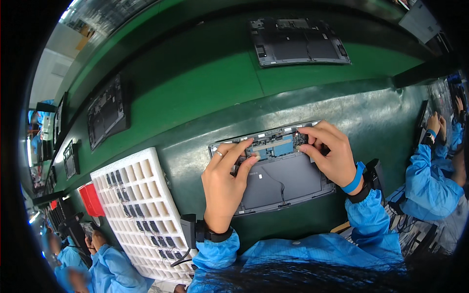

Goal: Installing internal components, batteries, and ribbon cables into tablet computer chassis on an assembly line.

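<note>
An opened laptop base (279, 178) lies in front of me, its inside facing up. A blue circuit board (279, 148) with a pale silver strip (271, 145) across it sits along the far side. My left hand (225, 178), with a ring on one finger, has thumb and index fingertips apart at the board's left end. At the right end, my right hand (333, 150) touches the dark parts with index finger and thumb apart, the other fingers curled. I see nothing gripped between either pair of fingertips. A black cable (279, 184) crosses the dark lower half of the base.
Left of me stands a white foam tray (157, 183) with several small black parts in its slots. A red bin (91, 199) is beside it. More laptop bases (300, 44) rest on the green surface beyond. Co-workers in blue sleeves (430, 180) work on both sides.
</note>
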The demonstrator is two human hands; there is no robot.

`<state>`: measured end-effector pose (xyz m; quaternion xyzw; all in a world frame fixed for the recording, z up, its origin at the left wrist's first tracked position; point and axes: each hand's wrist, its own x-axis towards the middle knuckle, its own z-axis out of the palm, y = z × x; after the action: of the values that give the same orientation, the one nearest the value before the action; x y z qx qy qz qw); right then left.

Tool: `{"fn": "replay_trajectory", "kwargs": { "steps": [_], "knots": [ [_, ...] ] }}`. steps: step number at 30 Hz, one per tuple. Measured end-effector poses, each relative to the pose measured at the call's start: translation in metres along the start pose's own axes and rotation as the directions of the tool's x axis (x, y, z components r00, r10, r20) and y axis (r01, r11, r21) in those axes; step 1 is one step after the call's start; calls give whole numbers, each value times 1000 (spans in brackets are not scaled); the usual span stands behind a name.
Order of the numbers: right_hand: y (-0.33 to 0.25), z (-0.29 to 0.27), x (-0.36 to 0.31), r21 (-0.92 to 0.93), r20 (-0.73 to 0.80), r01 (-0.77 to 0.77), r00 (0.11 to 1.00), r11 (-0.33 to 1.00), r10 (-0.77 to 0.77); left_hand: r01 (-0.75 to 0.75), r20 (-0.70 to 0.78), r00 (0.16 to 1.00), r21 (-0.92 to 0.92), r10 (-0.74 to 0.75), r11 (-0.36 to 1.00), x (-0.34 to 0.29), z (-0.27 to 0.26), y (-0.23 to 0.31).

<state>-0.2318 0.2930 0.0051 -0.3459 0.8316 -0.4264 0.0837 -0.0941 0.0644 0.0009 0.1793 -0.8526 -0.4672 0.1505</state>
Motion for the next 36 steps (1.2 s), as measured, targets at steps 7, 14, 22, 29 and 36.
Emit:
{"fn": "replay_trajectory", "kwargs": {
  "steps": [7, 14, 22, 29, 36],
  "knots": [
    [-8, -6, 3, -56, 51, -44, 998, 997, 47, 36, -23, 999, 117, -34, 992, -2, 1, 9],
    [-25, -6, 5, -416, 77, 51, 997, 908, -21, -18, 103, 994, 325, -17, 945, -10, 1, 13],
    [-16, -15, 27, -287, 152, -33, 985, 957, 79, -201, 153, 979, 650, 133, 733, -30, 22, 31],
    [-17, -17, 26, -354, 292, -59, 941, 934, 170, -183, 129, 981, 380, 144, 907, -38, 42, 31],
    [-11, -12, 37, -242, 313, -73, 938, 968, 149, -213, 183, 971, 371, 154, 904, -49, 59, 33]
  ]
}}
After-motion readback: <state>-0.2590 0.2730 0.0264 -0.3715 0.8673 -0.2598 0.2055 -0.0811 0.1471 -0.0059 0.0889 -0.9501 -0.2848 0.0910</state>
